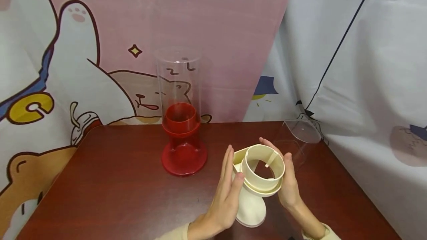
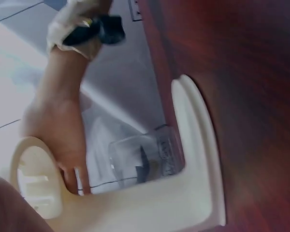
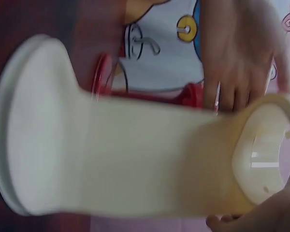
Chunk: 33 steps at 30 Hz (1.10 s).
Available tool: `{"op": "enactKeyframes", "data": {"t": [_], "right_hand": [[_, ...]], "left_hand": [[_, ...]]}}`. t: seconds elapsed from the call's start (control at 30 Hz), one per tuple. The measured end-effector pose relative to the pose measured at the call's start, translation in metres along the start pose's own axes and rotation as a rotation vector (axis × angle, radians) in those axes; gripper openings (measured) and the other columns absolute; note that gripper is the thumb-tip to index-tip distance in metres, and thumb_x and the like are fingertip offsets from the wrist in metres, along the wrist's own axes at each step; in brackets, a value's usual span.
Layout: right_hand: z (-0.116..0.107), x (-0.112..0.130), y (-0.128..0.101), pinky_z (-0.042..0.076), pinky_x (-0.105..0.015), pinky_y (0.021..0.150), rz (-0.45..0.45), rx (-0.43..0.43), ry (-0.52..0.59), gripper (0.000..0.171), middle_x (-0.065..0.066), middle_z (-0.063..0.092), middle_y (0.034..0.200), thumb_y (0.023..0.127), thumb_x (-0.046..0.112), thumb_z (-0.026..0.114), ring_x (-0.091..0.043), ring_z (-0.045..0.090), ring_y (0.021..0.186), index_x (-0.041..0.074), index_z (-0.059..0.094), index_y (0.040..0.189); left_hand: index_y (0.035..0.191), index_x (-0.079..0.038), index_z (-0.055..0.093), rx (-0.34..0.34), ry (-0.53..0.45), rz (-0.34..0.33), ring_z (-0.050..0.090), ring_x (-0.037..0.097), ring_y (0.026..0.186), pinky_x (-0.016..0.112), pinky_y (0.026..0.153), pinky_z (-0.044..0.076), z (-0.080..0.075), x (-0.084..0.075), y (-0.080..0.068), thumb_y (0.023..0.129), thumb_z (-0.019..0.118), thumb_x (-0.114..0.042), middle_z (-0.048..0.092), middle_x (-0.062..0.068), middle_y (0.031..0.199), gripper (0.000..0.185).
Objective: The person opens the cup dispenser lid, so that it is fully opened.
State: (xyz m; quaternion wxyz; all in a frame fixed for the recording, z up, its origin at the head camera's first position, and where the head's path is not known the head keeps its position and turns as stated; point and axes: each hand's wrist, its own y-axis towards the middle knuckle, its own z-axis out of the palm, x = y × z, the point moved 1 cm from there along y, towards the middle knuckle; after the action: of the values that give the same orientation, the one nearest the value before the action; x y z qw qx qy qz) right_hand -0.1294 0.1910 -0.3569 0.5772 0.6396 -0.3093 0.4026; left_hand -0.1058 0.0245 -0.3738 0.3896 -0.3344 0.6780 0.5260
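A cream plastic stand (image 1: 251, 210) with a round foot and an open ring (image 1: 263, 167) at its top is between my two hands. My left hand (image 1: 221, 201) lies along the ring's left side, its fingers straight and its thumb near the rim. On the other side my right hand (image 1: 289, 186) presses against the ring, with its thumb up and fingers behind. In the left wrist view the stand's foot (image 2: 195, 140) is close to the tabletop. The right wrist view shows the broad upright (image 3: 140, 154) of the stand, with the left hand (image 3: 241, 53) beyond it.
A red stand (image 1: 184, 158) of similar shape stands further back to the left, a tall clear cylinder (image 1: 178, 80) around its upper cup. Clear plastic pieces (image 1: 305, 130) lie at the table's back right, near a black cable (image 1: 347, 32). Printed cloth (image 1: 233, 47) hangs behind the brown table (image 1: 116, 188).
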Motion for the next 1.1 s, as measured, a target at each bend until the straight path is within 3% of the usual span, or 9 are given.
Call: {"op": "enactKeyframes", "data": {"t": [0.1,0.33,0.5,0.7,0.83,0.93,1.1], "right_hand": [[0.006,-0.001,-0.008,0.028,-0.018,0.098,-0.012,-0.045,-0.024,0.061,-0.011,0.032,0.143,0.097,0.029,-0.005,-0.016,0.029,0.132,-0.004,0.025,0.138],[0.013,-0.006,-0.020,0.022,-0.014,0.103,-0.017,-0.201,-0.226,0.051,-0.008,0.032,0.144,0.099,0.020,0.002,-0.014,0.028,0.133,0.004,0.030,0.139],[0.013,-0.010,-0.018,0.022,-0.014,0.104,0.003,-0.251,-0.236,0.048,-0.004,0.034,0.143,0.099,0.019,0.006,-0.015,0.026,0.134,0.008,0.031,0.139],[0.014,-0.007,-0.002,0.023,-0.016,0.105,-0.031,-0.291,-0.192,0.048,-0.008,0.038,0.141,0.099,0.013,0.007,-0.015,0.030,0.132,-0.002,0.033,0.136],[0.009,-0.012,0.013,0.025,-0.018,0.105,-0.038,-0.328,-0.202,0.047,-0.007,0.042,0.138,0.099,0.014,0.009,-0.011,0.035,0.129,0.000,0.038,0.134],[0.000,-0.021,0.024,0.028,-0.016,0.102,-0.047,-0.343,-0.228,0.046,-0.007,0.045,0.135,0.099,0.015,0.012,-0.007,0.039,0.125,0.003,0.040,0.134],[-0.018,-0.040,0.037,0.032,-0.014,0.096,-0.067,-0.378,-0.220,0.045,-0.004,0.051,0.130,0.100,0.017,0.016,-0.006,0.045,0.117,0.000,0.042,0.131]], "left_hand": [[0.145,-0.019,0.003,0.003,0.008,0.031,0.006,0.011,0.139,0.015,0.110,0.006,0.004,0.006,0.006,0.097,0.032,-0.018,0.002,-0.007,0.151,0.056],[0.145,-0.011,0.005,-0.009,0.034,0.134,0.008,0.021,0.139,0.017,0.111,0.005,0.006,0.017,0.018,0.097,0.025,-0.008,0.006,0.000,0.151,0.052],[0.144,-0.008,0.006,-0.024,0.031,0.189,0.009,0.025,0.139,0.019,0.111,0.006,0.009,0.023,0.024,0.096,0.023,-0.003,0.009,0.004,0.151,0.052],[0.145,-0.011,0.007,-0.026,0.052,0.175,0.010,0.017,0.139,0.022,0.112,0.007,0.011,0.036,0.041,0.098,0.024,-0.015,0.008,-0.002,0.151,0.050],[0.145,-0.013,0.008,-0.031,0.078,0.160,0.010,0.013,0.139,0.029,0.113,0.010,0.014,0.047,0.059,0.098,0.024,-0.020,0.008,-0.006,0.151,0.050],[0.145,-0.011,0.009,-0.038,0.089,0.157,0.011,0.014,0.139,0.033,0.113,0.012,0.016,0.050,0.072,0.098,0.024,-0.017,0.010,-0.003,0.151,0.049],[0.143,-0.002,0.013,-0.040,0.051,0.158,0.015,0.023,0.138,0.038,0.112,0.014,0.020,0.041,0.088,0.096,0.026,-0.006,0.014,0.006,0.150,0.048]]}}
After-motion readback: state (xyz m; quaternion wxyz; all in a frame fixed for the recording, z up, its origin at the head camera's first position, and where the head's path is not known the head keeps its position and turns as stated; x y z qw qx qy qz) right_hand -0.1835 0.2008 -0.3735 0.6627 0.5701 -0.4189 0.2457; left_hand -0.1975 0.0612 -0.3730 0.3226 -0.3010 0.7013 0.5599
